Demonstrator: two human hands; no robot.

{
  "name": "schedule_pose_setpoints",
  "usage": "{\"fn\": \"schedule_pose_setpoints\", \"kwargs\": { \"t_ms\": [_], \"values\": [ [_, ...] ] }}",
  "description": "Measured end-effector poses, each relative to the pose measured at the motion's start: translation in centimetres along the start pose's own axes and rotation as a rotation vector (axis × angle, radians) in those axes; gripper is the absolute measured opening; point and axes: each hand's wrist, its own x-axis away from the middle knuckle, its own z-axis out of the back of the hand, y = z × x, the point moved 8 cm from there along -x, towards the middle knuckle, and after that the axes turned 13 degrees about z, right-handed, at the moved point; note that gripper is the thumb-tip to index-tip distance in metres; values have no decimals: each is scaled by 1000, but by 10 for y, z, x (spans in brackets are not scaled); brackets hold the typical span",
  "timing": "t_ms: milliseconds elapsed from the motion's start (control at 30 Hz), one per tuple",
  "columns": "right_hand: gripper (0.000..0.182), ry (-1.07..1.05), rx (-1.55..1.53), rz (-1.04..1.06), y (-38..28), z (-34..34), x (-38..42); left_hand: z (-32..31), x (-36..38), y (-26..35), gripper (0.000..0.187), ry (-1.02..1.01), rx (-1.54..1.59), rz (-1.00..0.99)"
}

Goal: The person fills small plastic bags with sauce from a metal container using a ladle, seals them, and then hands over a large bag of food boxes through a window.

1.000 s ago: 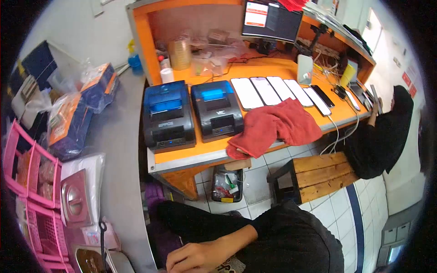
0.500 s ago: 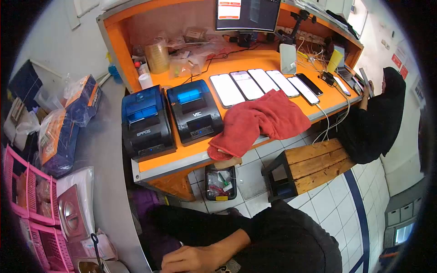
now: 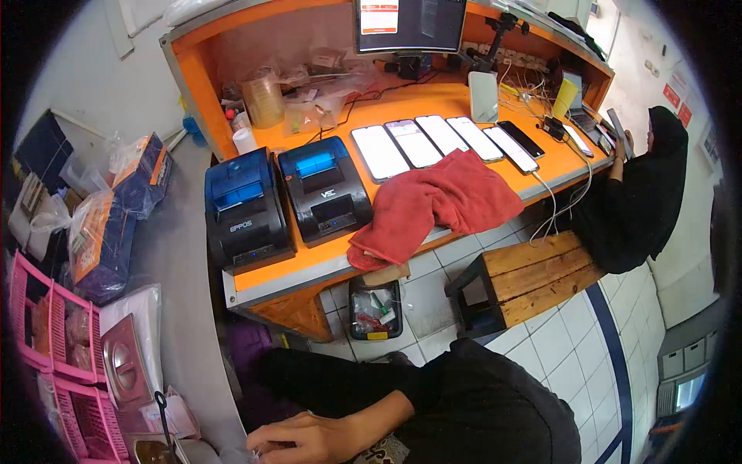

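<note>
My right hand (image 3: 297,439) reaches left across my body at the bottom of the head view, by the edge of the metal counter (image 3: 185,309). Its fingers are curled downward, and a bit of clear material shows at the fingertips, too small to name. My left hand is out of the view. Left of my hand stand a metal container (image 3: 154,452) with a black-handled utensil (image 3: 164,421) and a clear plastic bag (image 3: 174,414). A shiny metal lid (image 3: 127,363) lies behind them.
Pink baskets (image 3: 58,332) line the left edge. On the orange desk (image 3: 433,89) are two receipt printers (image 3: 247,213), several phones (image 3: 379,151) and a red cloth (image 3: 440,205). A wooden bench (image 3: 541,271) and small bin (image 3: 376,309) stand below. A person (image 3: 638,193) sits right, holding a phone.
My right hand has moved a little to the left, and its fingers have spread slightly around a small gap. The view has shifted slightly.
</note>
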Motion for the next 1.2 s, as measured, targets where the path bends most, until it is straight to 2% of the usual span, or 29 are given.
{"fn": "schedule_pose_setpoints", "kwargs": {
  "t_ms": [33,67,100,167,200,267,333,400,433,467,533,567,633,667,700,767,800,867,900,933,1033,1100,1133,1200],
  "values": [
    [10,-10,29,4,0,0,-2,-7,2,3,40,-95,11,-32],
    [9,-20,58,8,0,2,-3,-5,2,3,40,-93,11,-34],
    [9,-21,58,10,1,6,-5,-13,3,-2,43,-230,-30,21],
    [11,-138,-167,-267,24,8,-3,-25,8,-10,50,-502,-114,133],
    [11,-140,-170,-266,24,14,-7,-26,4,2,50,-498,-115,133],
    [11,-152,-222,-304,25,22,-11,-38,1,69,52,-320,-584,-469],
    [11,-199,-272,-310,22,21,-10,-39,-6,66,50,-326,-589,-409],
    [12,-296,-233,-230,19,12,-3,-43,-5,56,48,-439,-598,-483],
    [12,-308,-257,-225,19,12,-2,-41,-4,52,42,-458,-652,-445],
    [12,-381,-253,-276,22,8,3,-39,-6,50,42,-437,-671,-429],
    [12,-483,-286,-319,24,4,11,-42,-6,49,37,-525,-563,-377],
    [12,-528,-236,-340,28,4,13,-43,-8,55,26,-488,-582,-382],
    [13,-544,-187,-417,33,4,13,-46,-5,34,52,-568,-736,-348],
    [12,-520,-186,-479,34,4,9,-44,-7,35,54,-567,-719,-316],
    [13,-513,-170,-466,32,4,4,-44,-8,37,56,-559,-704,-272],
    [15,-541,-144,-424,33,-1,3,-39,-4,30,48,-522,-741,-288],
    [17,-574,-132,-395,34,-6,6,-34,-6,21,48,-452,-793,-218],
    [29,-644,-94,-367,34,-17,4,-33,2,28,49,-417,-799,-406],
    [33,-673,-82,-349,32,-21,-3,-32,0,29,46,-394,-816,-409],
    [30,-721,-15,-401,35,-24,-1,-31,1,30,43,-380,-825,-417],
    [27,-744,-77,-314,31,-36,-9,-19,5,24,42,-269,-798,-404],
    [24,-739,-133,-250,33,-34,-18,-4,2,26,45,-235,-729,-360],
    [25,-617,-162,-219,38,-26,-28,5,1,31,45,-217,-740,-350],
    [40,-200,-255,-441,70,-2,-29,32,-4,34,48,-214,-542,-182]
  ]
}}
